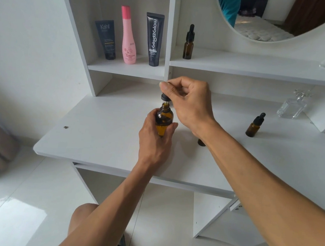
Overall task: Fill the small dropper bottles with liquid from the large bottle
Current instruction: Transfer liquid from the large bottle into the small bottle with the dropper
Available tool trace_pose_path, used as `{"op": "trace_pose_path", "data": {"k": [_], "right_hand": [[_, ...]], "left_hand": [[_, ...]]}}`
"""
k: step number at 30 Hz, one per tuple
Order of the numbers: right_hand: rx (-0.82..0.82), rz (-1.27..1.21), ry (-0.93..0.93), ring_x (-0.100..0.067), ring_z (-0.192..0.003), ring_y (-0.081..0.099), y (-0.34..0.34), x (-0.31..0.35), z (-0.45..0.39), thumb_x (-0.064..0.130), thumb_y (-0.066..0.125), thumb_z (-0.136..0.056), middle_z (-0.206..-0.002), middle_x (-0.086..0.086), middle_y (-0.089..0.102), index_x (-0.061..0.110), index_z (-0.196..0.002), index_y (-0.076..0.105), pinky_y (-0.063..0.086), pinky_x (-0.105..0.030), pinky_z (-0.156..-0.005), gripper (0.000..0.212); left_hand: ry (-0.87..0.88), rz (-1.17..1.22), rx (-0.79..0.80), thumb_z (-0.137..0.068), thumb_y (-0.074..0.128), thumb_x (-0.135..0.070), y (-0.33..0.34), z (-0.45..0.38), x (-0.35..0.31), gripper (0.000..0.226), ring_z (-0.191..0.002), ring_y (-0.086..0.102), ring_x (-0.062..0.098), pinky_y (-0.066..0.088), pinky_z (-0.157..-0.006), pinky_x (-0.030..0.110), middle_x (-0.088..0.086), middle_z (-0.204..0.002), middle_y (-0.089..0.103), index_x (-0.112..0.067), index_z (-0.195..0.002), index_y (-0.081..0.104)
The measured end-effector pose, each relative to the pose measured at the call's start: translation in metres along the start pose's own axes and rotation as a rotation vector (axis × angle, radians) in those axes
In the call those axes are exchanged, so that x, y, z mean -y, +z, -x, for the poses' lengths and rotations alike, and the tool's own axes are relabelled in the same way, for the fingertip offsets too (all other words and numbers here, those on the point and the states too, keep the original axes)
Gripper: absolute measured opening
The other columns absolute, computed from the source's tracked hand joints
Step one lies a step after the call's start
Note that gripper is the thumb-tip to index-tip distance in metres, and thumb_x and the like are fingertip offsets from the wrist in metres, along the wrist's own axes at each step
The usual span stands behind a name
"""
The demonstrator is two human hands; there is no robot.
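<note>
Left hand (pixel 154 142) grips the amber bottle (pixel 164 119) above the tabletop (pixel 101 132), right hand (pixel 187 103) fingers pinching its dropper cap (pixel 165 97) just over the neck.

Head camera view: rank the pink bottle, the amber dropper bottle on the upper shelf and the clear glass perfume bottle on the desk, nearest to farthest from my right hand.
From the right hand:
1. Amber dropper bottle, upper shelf, just above.
2. Pink bottle, left cubby.
3. Clear glass perfume bottle, desk, far right.
</note>
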State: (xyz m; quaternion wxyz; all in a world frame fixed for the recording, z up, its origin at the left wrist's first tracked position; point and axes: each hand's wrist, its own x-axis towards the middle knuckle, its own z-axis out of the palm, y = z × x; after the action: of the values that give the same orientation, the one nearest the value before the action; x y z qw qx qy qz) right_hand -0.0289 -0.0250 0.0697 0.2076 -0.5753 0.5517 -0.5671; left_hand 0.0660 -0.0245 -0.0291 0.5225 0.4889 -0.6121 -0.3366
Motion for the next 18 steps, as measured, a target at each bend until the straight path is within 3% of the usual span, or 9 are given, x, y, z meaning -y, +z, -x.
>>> {"op": "trace_pose_path", "data": {"k": [3, 8, 11, 18], "right_hand": [[-0.02, -0.025, -0.005, -0.009, -0.071, 0.074, -0.002, 0.004, -0.002, 0.026, 0.076, -0.088, -0.078, 0.0, 0.077, 0.011, -0.089, 0.076, 0.063, -0.034, -0.077, 0.015], [-0.056, -0.092, -0.003, -0.01, -0.072, 0.076, -0.009, 0.016, -0.007, 0.027, 0.077, -0.088, -0.08, -0.002, 0.077, 0.012, -0.091, 0.075, 0.057, -0.022, -0.066, 0.015], [-0.081, -0.151, -0.011, -0.012, -0.073, 0.076, -0.015, 0.023, -0.009, 0.025, 0.076, -0.089, -0.082, -0.005, 0.077, 0.009, -0.094, 0.075, 0.055, -0.018, -0.063, 0.016], [-0.163, -0.231, -0.048, -0.017, -0.074, 0.077, -0.031, 0.039, -0.014, 0.023, 0.075, -0.09, -0.084, -0.007, 0.077, 0.016, -0.087, 0.072, 0.063, -0.03, -0.065, 0.009]], "left_hand": [[-0.002, 0.001, 0.003, -0.094, 0.073, -0.03, 0.0, 0.0, 0.0, 0.046, -0.101, 0.066, 0.014, 0.054, -0.091, 0.037, -0.006, -0.116, 0.068, -0.023, -0.134, 0.053], [0.0, -0.025, 0.004, -0.094, 0.073, -0.028, 0.0, 0.0, -0.001, 0.047, -0.099, 0.062, 0.011, 0.043, -0.083, 0.017, -0.007, -0.114, 0.067, -0.021, -0.136, 0.053], [-0.007, -0.031, 0.002, -0.094, 0.073, -0.028, 0.0, 0.0, -0.002, 0.047, -0.099, 0.062, 0.01, 0.044, -0.085, 0.02, -0.01, -0.112, 0.065, -0.022, -0.136, 0.053], [-0.005, -0.051, 0.006, -0.094, 0.072, -0.03, 0.0, 0.001, -0.001, 0.048, -0.102, 0.064, 0.015, 0.049, -0.09, 0.028, -0.006, -0.118, 0.066, -0.023, -0.137, 0.051]]}}
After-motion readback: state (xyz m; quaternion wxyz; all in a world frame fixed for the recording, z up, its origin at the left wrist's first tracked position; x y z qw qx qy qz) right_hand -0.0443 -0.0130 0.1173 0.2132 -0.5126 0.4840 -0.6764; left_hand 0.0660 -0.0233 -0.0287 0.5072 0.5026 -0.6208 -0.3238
